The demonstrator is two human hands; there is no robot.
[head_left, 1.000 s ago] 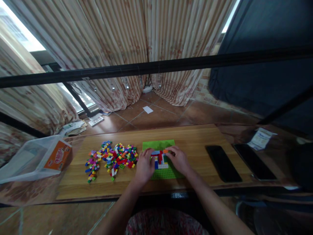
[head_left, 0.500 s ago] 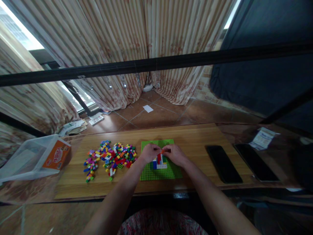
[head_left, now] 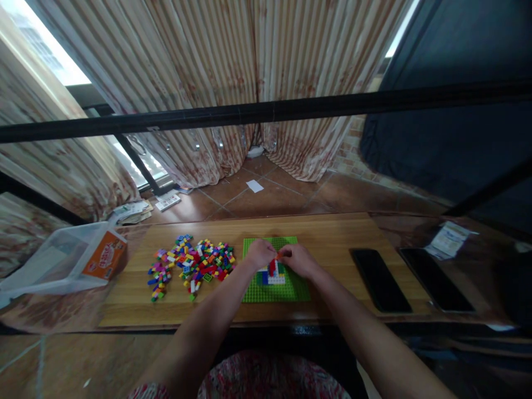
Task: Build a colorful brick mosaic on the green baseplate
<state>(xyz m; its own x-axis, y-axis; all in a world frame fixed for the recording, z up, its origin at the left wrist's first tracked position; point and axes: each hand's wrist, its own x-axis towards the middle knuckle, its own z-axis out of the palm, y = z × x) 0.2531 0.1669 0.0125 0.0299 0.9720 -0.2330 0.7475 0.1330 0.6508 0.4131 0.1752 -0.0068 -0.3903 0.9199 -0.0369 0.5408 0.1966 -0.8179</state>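
A green studded baseplate (head_left: 297, 291) lies on the wooden board under both hands. On it, white bricks (head_left: 276, 280), a blue brick (head_left: 265, 278) and a red brick (head_left: 272, 269) form a small build. My left hand (head_left: 261, 254) is over the plate's far left part with its fingers pinched together. My right hand (head_left: 298, 260) faces it from the right, its fingertips closed on a small orange-red brick (head_left: 279, 256). The fingertips of both hands nearly meet just beyond the build. Whatever the left fingertips grip is hidden.
Loose bricks of many colours (head_left: 208, 260) are spread left of the baseplate. A clear plastic tub (head_left: 62, 263) with an orange label stands at the far left. Two dark phone-like slabs (head_left: 380, 280) lie on the right, near a paper packet (head_left: 451, 239). A black rail (head_left: 266, 112) crosses beyond the table.
The view has shifted slightly, so the scene sits a little further right. Both hands stay pinched together over the build, with only slight finger movement.
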